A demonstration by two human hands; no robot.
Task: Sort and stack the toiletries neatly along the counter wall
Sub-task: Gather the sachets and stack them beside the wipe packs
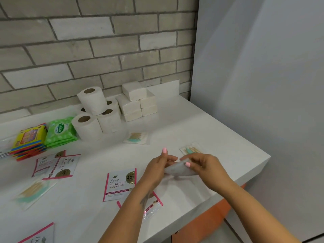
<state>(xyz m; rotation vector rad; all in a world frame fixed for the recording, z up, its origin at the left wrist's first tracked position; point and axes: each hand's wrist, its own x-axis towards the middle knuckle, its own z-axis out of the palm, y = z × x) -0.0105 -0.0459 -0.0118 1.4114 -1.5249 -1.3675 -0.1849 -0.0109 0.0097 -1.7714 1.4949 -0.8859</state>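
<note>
Hands: left hand (158,170) and right hand (204,165) together hold 1 flat packet (178,170) above the counter (219,123).
Beyond hands: toilet rolls (95,113), tissue packs (137,100) to their right, both against the brick wall (87,50).
Just beyond right hand: cotton-bud packet (190,149).
Left of left hand: conditioner sachet (121,184).
Far left: wipes packs (60,131).

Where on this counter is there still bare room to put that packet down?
Bare patches: the right end of the counter, between the white tissue packs and the counter's edge; and the strip in front of the toilet rolls, left of a swab packet. Crowded: the left side, with green wipes, colourful packs and Dove sachets.
</note>
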